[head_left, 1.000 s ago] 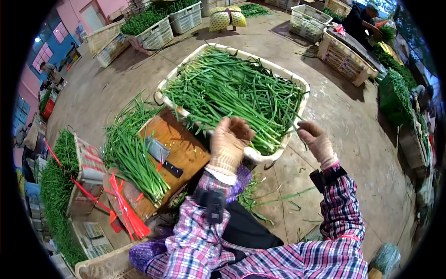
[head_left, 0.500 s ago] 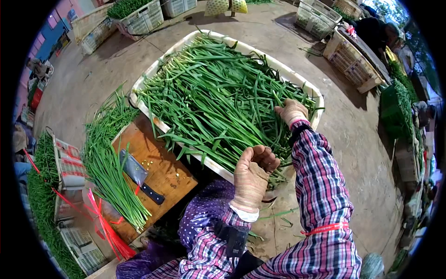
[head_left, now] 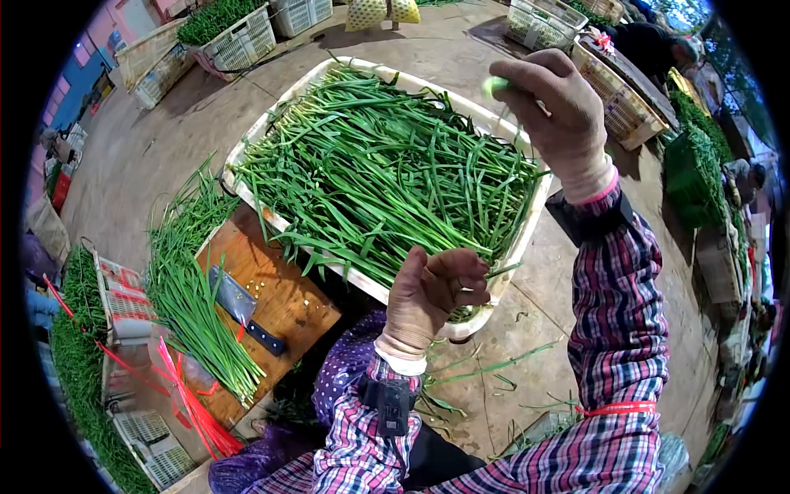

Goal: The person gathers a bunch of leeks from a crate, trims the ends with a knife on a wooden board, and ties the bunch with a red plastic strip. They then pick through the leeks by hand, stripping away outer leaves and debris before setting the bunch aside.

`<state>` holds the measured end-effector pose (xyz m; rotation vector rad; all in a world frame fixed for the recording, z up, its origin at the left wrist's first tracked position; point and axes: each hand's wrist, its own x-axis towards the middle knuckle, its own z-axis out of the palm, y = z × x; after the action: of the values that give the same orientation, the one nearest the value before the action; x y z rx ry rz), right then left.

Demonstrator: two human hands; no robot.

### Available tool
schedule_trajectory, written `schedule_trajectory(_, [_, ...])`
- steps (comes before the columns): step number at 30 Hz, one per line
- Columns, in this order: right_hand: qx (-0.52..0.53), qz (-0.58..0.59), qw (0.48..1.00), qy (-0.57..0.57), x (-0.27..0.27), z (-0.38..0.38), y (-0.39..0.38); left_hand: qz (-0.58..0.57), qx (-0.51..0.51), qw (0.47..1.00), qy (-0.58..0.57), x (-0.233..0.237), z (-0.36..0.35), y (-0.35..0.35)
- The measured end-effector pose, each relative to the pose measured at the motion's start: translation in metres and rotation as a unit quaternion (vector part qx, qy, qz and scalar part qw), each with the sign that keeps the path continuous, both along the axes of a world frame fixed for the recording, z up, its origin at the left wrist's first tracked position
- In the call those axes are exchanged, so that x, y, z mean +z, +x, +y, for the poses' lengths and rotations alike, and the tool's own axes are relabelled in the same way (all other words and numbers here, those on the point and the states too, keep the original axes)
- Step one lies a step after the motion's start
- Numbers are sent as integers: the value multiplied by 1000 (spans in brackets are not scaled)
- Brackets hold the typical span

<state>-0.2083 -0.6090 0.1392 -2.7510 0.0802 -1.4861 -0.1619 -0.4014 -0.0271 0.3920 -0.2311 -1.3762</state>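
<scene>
A white plastic crate (head_left: 514,284) lies in front of me, heaped with long green chive-like stalks (head_left: 387,177). My right hand (head_left: 564,111) is raised above the crate's right side, fingers pinched on a small piece of green stalk (head_left: 494,85), which is blurred. Over the crate's near edge, my left hand (head_left: 428,300) is cupped, thumb apart from the curled fingers, and I see nothing held in it. Left of it, a cleaver (head_left: 239,300) with a black handle rests on a wooden board (head_left: 300,317). Beside the cleaver lies a neat bundle of stalks (head_left: 193,321).
Red plastic ties (head_left: 193,403) hang at the lower left. Crates of greens stand around, including a white crate (head_left: 243,45) at the back and a tan crate (head_left: 617,99) at the right. A person (head_left: 658,49) bends over at the far right. Loose stalks (head_left: 502,362) litter the floor.
My right hand has lifted from the stalks at the crate's right end, up and to the right, with a green piece in its fingers. My left hand has shifted slightly left.
</scene>
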Motion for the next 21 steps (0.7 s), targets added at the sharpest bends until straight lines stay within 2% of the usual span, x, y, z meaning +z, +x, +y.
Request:
schedule_trajectory(2, [30,-8,999,-33,-7,22,-2,6,-33,999,-43,0,5,1])
schedule_trajectory(3, [41,59,997,-31,-18,37,-7,15,-44,997,-57,5,6,3])
schedule_trajectory(4, [116,124,985,-6,-30,49,-12,15,-35,997,-74,11,10,3])
schedule_trajectory(6, [160,238,958,8,-64,66,-19,79,0,996,-48,8,15,5])
schedule_trajectory(7, [188,297,936,7,-87,71,-21,103,27,994,5,3,16,7])
schedule_trajectory(8, [174,354,919,11,-107,79,-27,133,64,988,54,5,16,7])
schedule_trajectory(10, [207,309,928,-18,-127,81,-30,119,76,984,108,-21,20,11])
schedule_trajectory(11, [154,282,945,63,-130,80,-31,134,112,982,74,-25,20,6])
schedule_trajectory(13, [64,227,953,187,-143,69,-37,111,167,965,171,-34,23,1])
schedule_trajectory(14, [38,271,907,319,-156,60,-41,109,205,949,214,-38,25,2])
schedule_trajectory(17, [-91,404,824,387,-184,43,-37,15,303,902,308,-23,28,-6])
schedule_trajectory(18, [-113,440,784,423,-187,44,-35,-6,327,889,319,-21,32,-10])
schedule_trajectory(19, [-90,443,777,438,-204,40,-33,5,348,882,317,-25,35,-12])
schedule_trajectory(20, [-124,499,737,439,-196,44,-26,20,345,878,331,-19,37,-12])
schedule_trajectory(21, [-116,499,727,456,-197,46,-22,28,355,874,330,-24,39,-12])
